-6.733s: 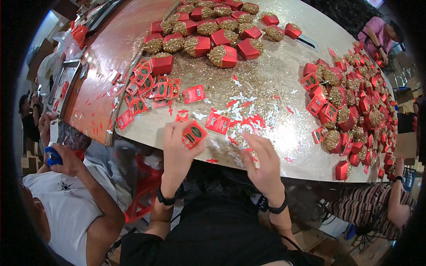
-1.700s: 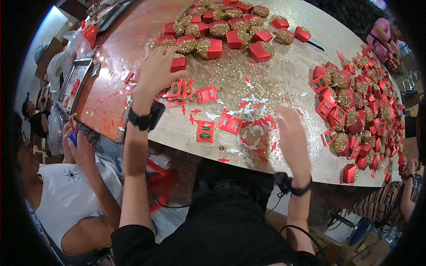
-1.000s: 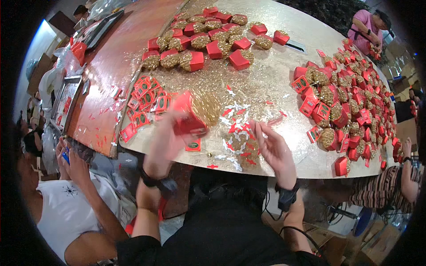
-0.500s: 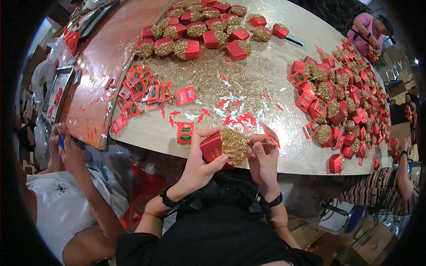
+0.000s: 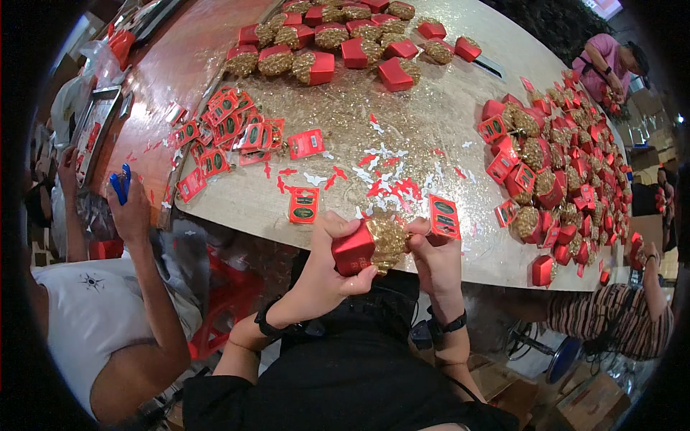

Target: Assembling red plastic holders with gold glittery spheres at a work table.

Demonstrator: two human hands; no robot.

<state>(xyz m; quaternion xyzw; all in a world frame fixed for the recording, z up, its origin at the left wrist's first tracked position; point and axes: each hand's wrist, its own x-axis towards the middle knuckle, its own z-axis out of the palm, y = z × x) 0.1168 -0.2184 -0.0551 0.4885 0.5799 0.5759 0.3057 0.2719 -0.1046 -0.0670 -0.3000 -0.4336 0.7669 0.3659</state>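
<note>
Near the table's front edge, my left hand (image 5: 322,264) is closed around the red block-shaped base of a gold glitter ornament (image 5: 388,243). My right hand (image 5: 435,267) pinches at the ornament's gold end with thumb and forefinger. Whatever is between those fingertips is too small to make out. Just above the right fingers stands a red card tag (image 5: 445,218) with dark oval marks; whether it is tied to the ornament cannot be seen. Another red card (image 5: 304,205) lies flat on the table beyond my left hand.
Red and white paper cutouts (image 5: 388,179) litter the table (image 5: 237,223). Red cards (image 5: 230,129) lie heaped at left, finished-looking ornaments (image 5: 553,172) crowd the right, and more ornaments (image 5: 316,43) stand at the back. At left, a co-worker's hand (image 5: 133,215) holds a blue-handled tool (image 5: 121,184).
The ornament has tilted and shifted slightly right in my hands. The card by my right hand has turned its face toward me. The left co-worker's hand with the blue-handled tool has moved up and right.
</note>
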